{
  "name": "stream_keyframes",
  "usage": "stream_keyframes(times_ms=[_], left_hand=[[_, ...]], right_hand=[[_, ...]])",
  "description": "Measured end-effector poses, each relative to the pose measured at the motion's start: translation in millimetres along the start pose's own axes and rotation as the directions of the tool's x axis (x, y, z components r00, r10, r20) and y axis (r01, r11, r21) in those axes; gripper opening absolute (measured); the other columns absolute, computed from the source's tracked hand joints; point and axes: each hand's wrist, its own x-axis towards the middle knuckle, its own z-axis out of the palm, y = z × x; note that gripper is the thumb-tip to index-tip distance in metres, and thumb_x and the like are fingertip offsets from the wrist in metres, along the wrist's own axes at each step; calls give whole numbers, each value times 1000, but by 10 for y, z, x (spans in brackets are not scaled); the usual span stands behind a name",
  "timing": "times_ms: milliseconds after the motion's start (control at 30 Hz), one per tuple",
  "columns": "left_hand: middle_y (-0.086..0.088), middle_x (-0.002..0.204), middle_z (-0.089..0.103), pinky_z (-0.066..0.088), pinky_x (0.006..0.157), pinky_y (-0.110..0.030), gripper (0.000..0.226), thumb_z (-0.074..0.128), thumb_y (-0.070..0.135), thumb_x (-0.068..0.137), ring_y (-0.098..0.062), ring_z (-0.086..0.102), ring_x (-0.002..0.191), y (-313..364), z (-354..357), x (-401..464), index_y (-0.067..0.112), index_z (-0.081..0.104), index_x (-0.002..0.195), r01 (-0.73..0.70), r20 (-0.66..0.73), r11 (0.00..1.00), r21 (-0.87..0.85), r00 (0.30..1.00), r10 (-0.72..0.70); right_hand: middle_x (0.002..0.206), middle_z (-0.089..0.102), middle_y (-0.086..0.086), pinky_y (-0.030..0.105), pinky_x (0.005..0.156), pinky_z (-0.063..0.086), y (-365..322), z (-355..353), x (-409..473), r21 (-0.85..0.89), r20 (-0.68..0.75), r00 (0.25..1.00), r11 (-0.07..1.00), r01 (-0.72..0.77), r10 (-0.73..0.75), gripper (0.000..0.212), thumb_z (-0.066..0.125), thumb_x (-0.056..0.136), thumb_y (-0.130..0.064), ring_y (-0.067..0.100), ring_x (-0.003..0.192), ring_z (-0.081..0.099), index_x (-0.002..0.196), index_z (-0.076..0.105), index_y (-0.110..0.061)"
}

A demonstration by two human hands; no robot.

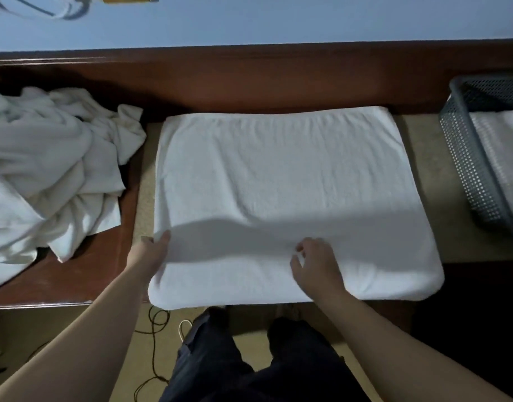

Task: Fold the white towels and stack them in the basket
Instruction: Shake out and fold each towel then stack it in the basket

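Left hand grips towel edge | right hand rests on it

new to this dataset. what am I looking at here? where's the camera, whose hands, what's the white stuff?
No robot here: a person works with bare hands, and the single picture comes from a wide-angle camera on their head, looking forward and down. That is why both forearms reach in from the bottom and their dark trousers show below.

The job is folding towels. In the middle, a partly folded white towel lies flat on a wooden table. The left hand grips the towel's left edge near the front corner. The right hand rests on top of the towel near the front edge, fingers curled; whether it pinches cloth is hard to tell.

On the left sits a crumpled pile of unfolded towels. At the right edge stands a grey perforated basket with a folded towel already inside.
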Motion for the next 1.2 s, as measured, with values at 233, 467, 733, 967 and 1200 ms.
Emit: stream_keyframes(times_ms=[233, 467, 733, 967, 1200], left_hand=[[-7, 97, 67, 50, 82, -36, 53, 68, 56, 94, -25, 62, 82, 587, -362, 816, 6, 69, 112, -65, 184, 970, -235, 977, 111], [1, 109, 73, 55, 85, -36, 23, 66, 34, 99, -18, 70, 93, 906, -443, 1338, 21, 64, 119, -18, 319, 915, -403, 934, 159], [-1, 112, 69, 60, 82, -41, 32, 68, 35, 96, -22, 70, 100, 872, -454, 1543, 20, 57, 121, -63, 309, 906, -418, 928, 208], [-7, 106, 72, 66, 74, -43, 22, 68, 33, 90, -26, 74, 92, 1092, -589, 1656, 15, 65, 103, -136, 212, 915, -379, 950, 229], [-3, 84, 69, 64, 77, -37, 12, 70, 27, 89, -22, 70, 76, 1609, -706, 1759, 18, 63, 86, -211, 153, 930, -302, 952, 266]], right_hand=[[111, 58, -1, 36, 84, 53, -1845, 1295, -227, 95, 231, 951, 978, 187, -205, 35, 54, 101, -46, 19, 103, 54, 121, 54, -17], [103, 56, 3, 33, 81, 54, -2753, 2082, 260, 75, -71, 996, 996, -44, 49, 50, 71, 86, -52, 22, 95, 55, 111, 50, -15], [100, 58, 8, 36, 68, 56, -3038, 2222, 581, -41, -142, 971, 979, -198, 190, 40, 77, 84, -34, 27, 87, 62, 109, 55, -11], [97, 59, 15, 31, 65, 60, -3048, 2126, 584, -24, -150, 964, 974, -226, 220, 35, 77, 72, 0, 27, 80, 65, 102, 59, -1], [109, 62, 6, 30, 74, 52, -2890, 1878, 420, 345, -178, 911, 891, -295, 371, 22, 48, 105, -15, 25, 95, 67, 127, 50, -14]])
